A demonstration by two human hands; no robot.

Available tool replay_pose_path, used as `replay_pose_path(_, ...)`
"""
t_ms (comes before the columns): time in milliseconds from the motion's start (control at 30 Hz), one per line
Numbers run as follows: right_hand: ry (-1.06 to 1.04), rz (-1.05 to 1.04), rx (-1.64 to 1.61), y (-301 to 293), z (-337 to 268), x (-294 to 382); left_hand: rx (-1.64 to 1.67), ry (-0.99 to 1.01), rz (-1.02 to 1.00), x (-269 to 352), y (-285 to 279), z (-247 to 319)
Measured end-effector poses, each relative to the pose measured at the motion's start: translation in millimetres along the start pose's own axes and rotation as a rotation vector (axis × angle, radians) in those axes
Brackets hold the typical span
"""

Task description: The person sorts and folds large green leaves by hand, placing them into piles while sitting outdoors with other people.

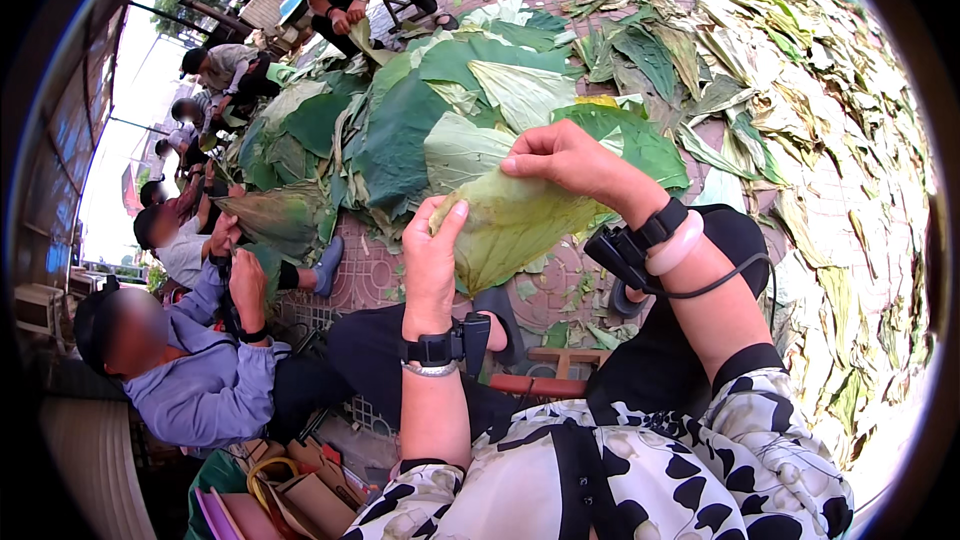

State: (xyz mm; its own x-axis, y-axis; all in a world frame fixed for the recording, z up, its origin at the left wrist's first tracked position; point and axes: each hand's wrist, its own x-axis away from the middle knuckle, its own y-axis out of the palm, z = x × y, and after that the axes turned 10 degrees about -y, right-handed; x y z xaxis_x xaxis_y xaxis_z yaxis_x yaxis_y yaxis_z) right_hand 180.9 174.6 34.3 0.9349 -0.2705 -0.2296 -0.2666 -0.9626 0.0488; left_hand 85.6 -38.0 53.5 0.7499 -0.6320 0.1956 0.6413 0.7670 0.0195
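A yellow-green lotus leaf (517, 229) is stretched between my two hands above my knees. My left hand (433, 262) pinches its left edge, thumb on top and fingers beneath. At the upper edge, my right hand (566, 161) grips it between thumb and bent fingers. The leaf tapers downward to a point and shows brownish patches near the left hand. Straight beyond it rises a heap of large green lotus leaves (397, 139), with a paler leaf (525, 94) lying on top.
Drying leaves (795, 82) cover the paving at the right. Close at my left sits a person in a lilac jacket (217, 382) holding a leaf (277, 217). More people sit beyond. Cardboard boxes and a bag (307, 487) stand at lower left. A wooden stool frame (562, 364) is between my legs.
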Motion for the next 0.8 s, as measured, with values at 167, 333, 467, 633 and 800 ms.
replay_pose_path(167,-0.070,0.017,0.000,9,0,0,0.014,0.006,-0.016,-6,-1,-7)
replay_pose_path(333,-0.107,0.039,-0.001,10,1,1,0.038,-0.054,-0.062,2,17,6)
replay_pose_path(467,-0.095,-0.011,0.007,16,3,2,-0.033,-0.064,-0.100,4,23,3)
replay_pose_path(633,-0.159,0.024,-0.006,20,9,1,-0.019,-0.051,-0.075,-1,26,-6)
replay_pose_path(800,-0.059,0.176,-0.027,32,3,7,-0.020,-0.038,-0.031,-6,28,-5)
